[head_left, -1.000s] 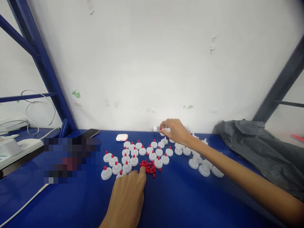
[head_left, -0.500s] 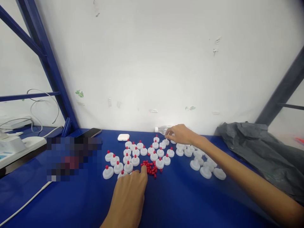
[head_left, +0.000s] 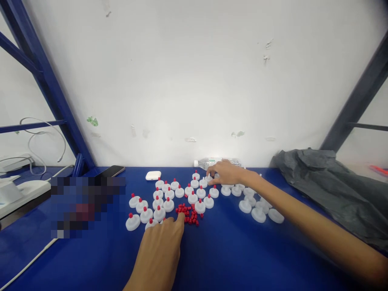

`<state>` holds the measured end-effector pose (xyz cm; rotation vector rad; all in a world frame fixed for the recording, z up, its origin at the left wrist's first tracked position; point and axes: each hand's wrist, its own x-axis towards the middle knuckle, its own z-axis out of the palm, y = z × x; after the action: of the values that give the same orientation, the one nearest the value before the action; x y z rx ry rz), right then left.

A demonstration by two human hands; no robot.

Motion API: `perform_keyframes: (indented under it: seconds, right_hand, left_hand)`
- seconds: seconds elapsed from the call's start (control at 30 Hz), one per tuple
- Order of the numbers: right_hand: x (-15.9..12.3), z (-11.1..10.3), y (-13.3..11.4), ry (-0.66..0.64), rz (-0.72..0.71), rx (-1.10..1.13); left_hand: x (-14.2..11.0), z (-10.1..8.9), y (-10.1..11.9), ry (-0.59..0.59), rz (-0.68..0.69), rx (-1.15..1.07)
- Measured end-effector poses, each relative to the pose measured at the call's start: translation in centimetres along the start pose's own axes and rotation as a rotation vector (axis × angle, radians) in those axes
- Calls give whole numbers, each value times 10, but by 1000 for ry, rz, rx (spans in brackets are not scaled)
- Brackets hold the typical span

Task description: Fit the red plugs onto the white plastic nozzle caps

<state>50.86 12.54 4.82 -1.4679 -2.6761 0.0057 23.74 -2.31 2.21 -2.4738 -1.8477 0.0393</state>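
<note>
Several white round caps [head_left: 169,197], most topped with a red plug, stand in rows on the blue table [head_left: 230,250]. A small heap of loose red plugs [head_left: 188,213] lies in front of them. My left hand [head_left: 160,250] rests on the table, its forefinger touching the left edge of the red heap. My right hand [head_left: 226,173] reaches to the back row, fingers pinched on a white cap by the wall. Plain white caps without plugs [head_left: 257,208] lie beneath and right of my right forearm.
A clear plastic bottle [head_left: 209,163] lies along the wall behind the caps. A white earbud case [head_left: 153,175] and a dark phone [head_left: 109,171] sit at the back left. A grey plastic bag [head_left: 333,186] covers the right side. White cables [head_left: 27,264] and blue frame posts [head_left: 48,89] stand left.
My right hand has come down from the bottle at the wall to the back row of caps. My left hand stays at the red heap.
</note>
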Motion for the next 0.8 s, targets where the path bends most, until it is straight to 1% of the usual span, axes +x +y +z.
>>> perform_keyframes:
  seconds: [0.1,0.23,0.37,0.6,0.7,0.8]
  right_hand:
    - [1,1,-2,23,3,-16]
    - [-1,-7,-7,58,1,-52]
    - [-2,-15,-9,121,5,-106]
    - [-4,-19,-5,247,-1,-199]
    - [-8,-30,-9,293,-9,-239]
    - [-15,-45,-21,340,-22,-254]
  left_hand:
    - [-1,1,2,7,6,2]
    - [-1,3,3,17,4,1]
    - [1,6,2,19,24,-12]
    - [0,8,1,54,33,-25]
    - [0,4,-3,104,41,-54]
    - [-2,-5,-10,172,73,-114]
